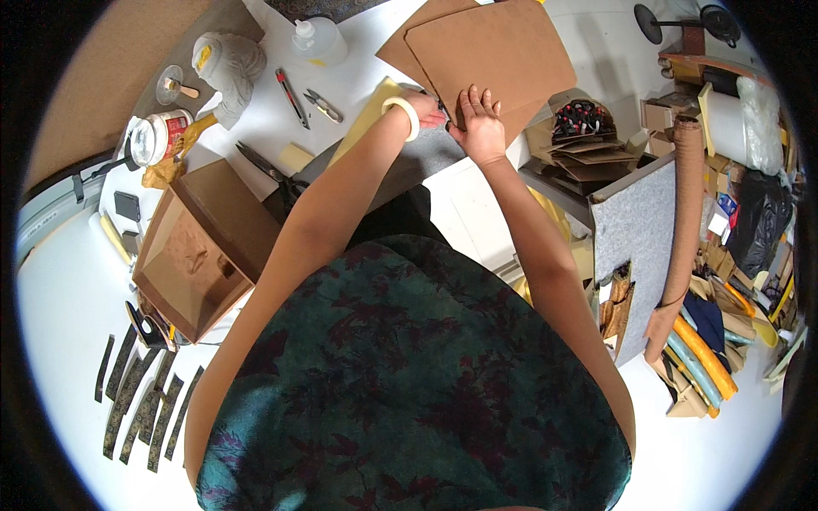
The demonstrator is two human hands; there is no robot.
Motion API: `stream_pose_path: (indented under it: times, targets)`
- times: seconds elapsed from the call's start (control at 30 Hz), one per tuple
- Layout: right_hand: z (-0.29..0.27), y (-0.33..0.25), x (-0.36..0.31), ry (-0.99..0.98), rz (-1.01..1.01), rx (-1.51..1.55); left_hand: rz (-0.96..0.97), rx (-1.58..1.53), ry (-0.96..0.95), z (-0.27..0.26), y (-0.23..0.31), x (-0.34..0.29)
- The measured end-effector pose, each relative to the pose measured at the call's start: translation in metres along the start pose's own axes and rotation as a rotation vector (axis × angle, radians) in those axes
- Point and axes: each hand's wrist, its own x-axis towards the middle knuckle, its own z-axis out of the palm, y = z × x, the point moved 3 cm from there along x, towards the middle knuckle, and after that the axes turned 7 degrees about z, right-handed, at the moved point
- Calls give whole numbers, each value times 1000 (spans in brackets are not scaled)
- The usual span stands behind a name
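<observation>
My left hand [423,109], with a pale bangle [404,119] at its wrist, has its fingers closed at the near left edge of a brown sheet [494,60]. Something small and dark shows at its fingertips, too hidden to name. Close beside it my right hand [481,134] lies palm down on the sheet's near edge, fingers spread. Another brown sheet [409,38] lies partly under the first. A yellow strip [366,119] runs beneath my left wrist, and a grey surface [417,159] lies just below both hands.
On the left are a red utility knife [292,98], snips [324,106], dark scissors [266,166], a clear bottle [320,43], a white jar [160,138] and a brown box [200,255]. To the right stand a bin of cardboard pieces [596,162] and a tall brown roll [682,221].
</observation>
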Motion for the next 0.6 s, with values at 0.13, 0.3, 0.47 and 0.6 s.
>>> stream_pose_path:
  times: [0.13, 0.3, 0.47, 0.6]
  targets:
    - [4, 0, -3, -23, -16, -30, -42, 17, 31, -6, -8, 0]
    - [1, -3, -10, 46, -37, -76, 21, 32, 89, -15, -16, -25]
    - [-11, -5, 2, 118, 45, -20, 224, -37, 161, -38, -44, -103]
    - [-18, -9, 4, 159, 56, 150, 197, -143, 184, -68, -80, -167]
